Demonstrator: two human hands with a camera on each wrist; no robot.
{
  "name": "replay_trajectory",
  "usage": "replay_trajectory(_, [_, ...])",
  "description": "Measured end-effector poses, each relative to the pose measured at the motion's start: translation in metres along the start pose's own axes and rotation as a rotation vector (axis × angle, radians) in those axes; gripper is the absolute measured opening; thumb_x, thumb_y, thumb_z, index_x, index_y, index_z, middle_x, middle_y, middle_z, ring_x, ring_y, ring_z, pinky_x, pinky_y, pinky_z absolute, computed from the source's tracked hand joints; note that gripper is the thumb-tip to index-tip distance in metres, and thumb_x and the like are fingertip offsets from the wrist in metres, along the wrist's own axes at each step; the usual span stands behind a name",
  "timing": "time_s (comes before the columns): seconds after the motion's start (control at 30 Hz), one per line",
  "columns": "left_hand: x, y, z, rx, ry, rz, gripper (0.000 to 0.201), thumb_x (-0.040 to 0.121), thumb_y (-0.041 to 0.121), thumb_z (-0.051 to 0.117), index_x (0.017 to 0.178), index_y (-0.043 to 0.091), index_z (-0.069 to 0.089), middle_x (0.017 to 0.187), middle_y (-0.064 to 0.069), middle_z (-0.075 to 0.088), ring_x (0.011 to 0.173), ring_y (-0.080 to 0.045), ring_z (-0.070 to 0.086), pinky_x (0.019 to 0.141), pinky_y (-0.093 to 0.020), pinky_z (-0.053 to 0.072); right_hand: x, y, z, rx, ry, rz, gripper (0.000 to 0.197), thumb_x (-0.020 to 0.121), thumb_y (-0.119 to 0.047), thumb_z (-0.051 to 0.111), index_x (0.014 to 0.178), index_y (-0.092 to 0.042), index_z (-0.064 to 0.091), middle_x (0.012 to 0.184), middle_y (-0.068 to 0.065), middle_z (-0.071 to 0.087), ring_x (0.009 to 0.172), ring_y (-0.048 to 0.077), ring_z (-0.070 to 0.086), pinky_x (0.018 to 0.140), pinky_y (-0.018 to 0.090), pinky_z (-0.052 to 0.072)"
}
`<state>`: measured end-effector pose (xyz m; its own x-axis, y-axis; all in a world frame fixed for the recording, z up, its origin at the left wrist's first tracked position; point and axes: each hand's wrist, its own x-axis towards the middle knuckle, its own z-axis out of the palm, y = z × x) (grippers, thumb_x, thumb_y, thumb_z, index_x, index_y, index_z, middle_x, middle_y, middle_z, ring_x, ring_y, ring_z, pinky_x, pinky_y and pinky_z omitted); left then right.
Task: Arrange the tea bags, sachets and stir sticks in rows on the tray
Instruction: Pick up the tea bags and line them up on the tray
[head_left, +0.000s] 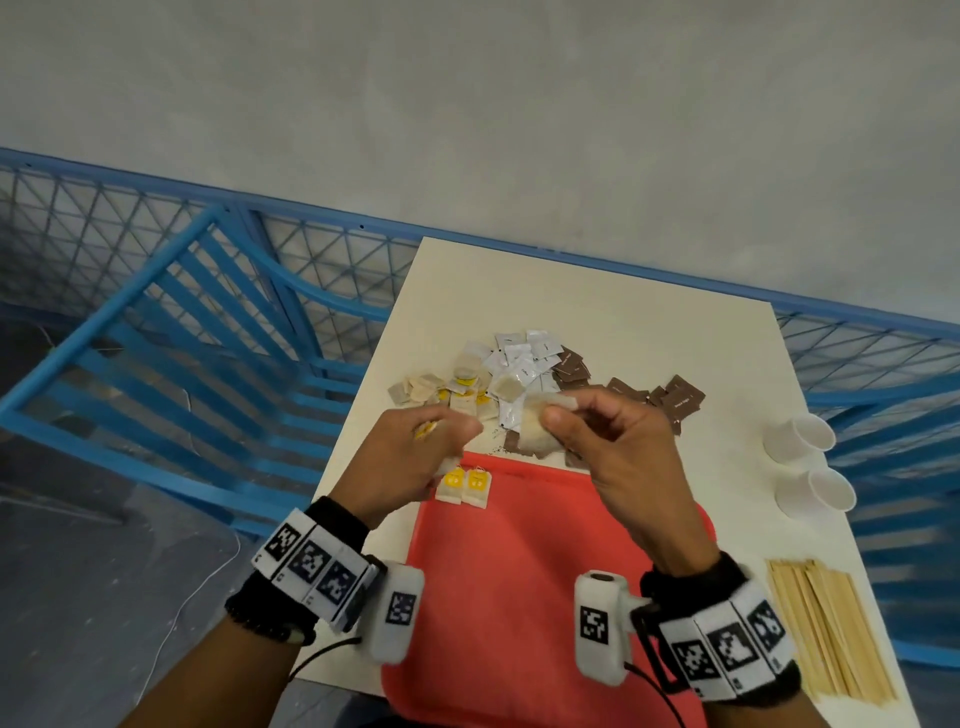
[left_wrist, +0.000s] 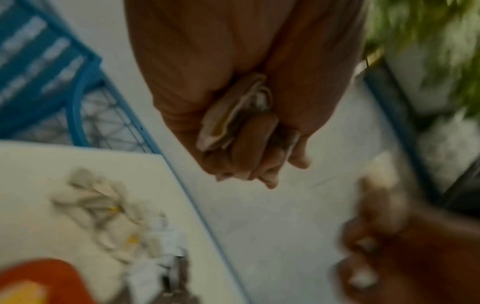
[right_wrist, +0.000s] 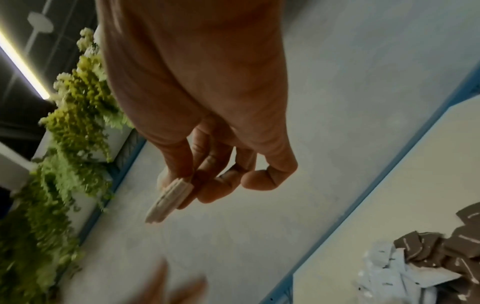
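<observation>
Tea bags in right hand: a small stack of beige tea bags (head_left: 535, 428) pinched between thumb and fingers of the right hand (head_left: 618, 457), held above the far edge of the tray; the right wrist view shows the stack edge-on at the fingertips.
Tea bags in left hand: the left hand (head_left: 415, 457) is curled round a few tea bags with a yellow tag (head_left: 427, 430) showing, over the tray's far left corner.
Tray: a red tray (head_left: 519, 597) lies at the near edge of the worktop, under both hands.
Placed tea bags: two tea bags with yellow tags (head_left: 464, 486) lie side by side in the tray's far left corner.
Loose pile: beyond the tray, beige tea bags (head_left: 423, 389) to the left, white sachets (head_left: 524, 358) in the middle, brown sachets (head_left: 680, 400) to the right, overlapping in a heap.
Stir sticks: a bundle of wooden stir sticks (head_left: 826, 623) lies right of the tray, near the worktop's edge.
Cups: two white paper cups (head_left: 810, 467) lie on their sides right of the tray, beyond the sticks.
Worktop: a cream worktop (head_left: 597, 291), small and rectangular.
Room: blue mesh railing (head_left: 130, 218) behind and beside the worktop, a blue slatted chair (head_left: 182, 338) left of the tray, a grey wall (head_left: 467, 104) beyond; green plants (right_wrist: 72, 115) show in the right wrist view.
</observation>
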<state>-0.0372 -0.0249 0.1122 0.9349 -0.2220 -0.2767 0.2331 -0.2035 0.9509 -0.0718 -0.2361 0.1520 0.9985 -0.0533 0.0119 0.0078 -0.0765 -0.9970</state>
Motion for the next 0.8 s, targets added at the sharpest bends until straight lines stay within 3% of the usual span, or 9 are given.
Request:
replay_trajectory(0.07, [-0.006,0.021,0.005,-0.098,-0.071,0.09,0.021,0.084,0.037,0.074,0.089,0.017,0.074,0.061,-0.002,0.051,0.046,-0.011,0.038,0.041,-0.019,0.029,0.003,0.006,0.009,-0.044,-0.008,-0.009,0.009,0.082,-0.02,0.073,0.09,-0.018,0.075,0.081,-0.002,0.075,0.07,0.005,0.065,0.065,0.018,0.05])
replay_trajectory(0.13, [-0.005,0.033,0.009,-0.055,-0.071,0.202,0.011,0.084,0.026,0.076,0.081,0.017,0.07,0.055,0.012,0.054,0.043,-0.003,0.042,0.041,-0.013,0.032,0.006,0.009,0.015,-0.033,0.002,-0.021,0.015,0.079,-0.028,0.074,0.091,-0.018,0.074,0.085,0.004,0.075,0.076,0.015,0.067,0.073,0.032,0.055])
replay_trajectory(0.2, [0.001,0.033,0.008,-0.064,-0.043,0.238,0.012,0.085,0.02,0.075,0.077,0.017,0.068,0.051,0.016,0.054,0.042,-0.001,0.043,0.041,-0.012,0.034,0.008,0.007,0.017,-0.015,0.011,-0.013,0.022,0.08,-0.032,0.073,0.095,-0.015,0.073,0.087,0.006,0.075,0.079,0.021,0.069,0.077,0.039,0.056])
replay_trajectory(0.3, [0.006,0.024,0.004,-0.161,-0.03,0.197,0.013,0.083,0.023,0.076,0.075,0.017,0.069,0.051,0.005,0.048,0.042,-0.01,0.037,0.039,-0.017,0.031,0.008,0.007,0.019,-0.081,-0.051,0.01,0.018,0.084,-0.033,0.072,0.092,-0.018,0.075,0.086,0.001,0.076,0.081,0.02,0.069,0.078,0.034,0.053])
replay_trajectory(0.37, [0.008,0.016,0.004,-0.178,-0.023,0.147,0.011,0.083,0.024,0.077,0.076,0.018,0.07,0.052,0.0,0.046,0.042,-0.011,0.036,0.039,-0.018,0.03,0.009,0.015,0.021,-0.089,-0.065,0.02,0.013,0.085,-0.027,0.073,0.088,-0.015,0.076,0.082,0.002,0.075,0.074,0.023,0.065,0.073,0.031,0.051])
replay_trajectory(0.47, [0.009,-0.001,0.004,-0.18,0.011,0.058,0.012,0.087,0.024,0.075,0.087,0.013,0.072,0.055,-0.003,0.046,0.043,-0.011,0.035,0.039,-0.018,0.028,0.015,0.056,0.02,-0.115,-0.001,0.133,0.012,0.087,-0.022,0.074,0.082,-0.011,0.075,0.066,-0.004,0.065,0.057,0.004,0.051,0.058,0.016,0.04])
replay_trajectory(0.6, [0.0,-0.039,-0.005,-0.194,0.078,-0.115,0.023,0.089,0.031,0.072,0.089,0.008,0.069,0.06,-0.006,0.046,0.046,-0.012,0.035,0.041,-0.018,0.026,0.03,0.147,0.016,-0.344,-0.016,0.423,0.02,0.088,-0.02,0.074,0.07,-0.012,0.071,0.058,-0.007,0.056,0.054,0.005,0.044,0.057,0.02,0.036])
replay_trajectory(0.67, [-0.009,-0.057,-0.009,-0.207,0.074,-0.186,0.035,0.089,0.039,0.069,0.092,0.004,0.068,0.062,-0.007,0.044,0.047,-0.015,0.035,0.043,-0.02,0.024,0.035,0.182,0.021,-0.434,-0.064,0.54,0.023,0.088,-0.02,0.073,0.066,-0.017,0.069,0.059,-0.009,0.057,0.054,0.003,0.045,0.053,0.015,0.036])
replay_trajectory(0.8, [-0.028,-0.08,-0.014,-0.263,0.062,-0.257,0.044,0.085,0.05,0.064,0.094,0.007,0.069,0.067,-0.007,0.05,0.049,-0.015,0.038,0.045,-0.021,0.024,0.046,0.213,0.031,-0.517,-0.03,0.622,0.029,0.083,-0.021,0.077,0.057,-0.021,0.064,0.058,-0.008,0.058,0.057,0.006,0.05,0.057,0.02,0.041])
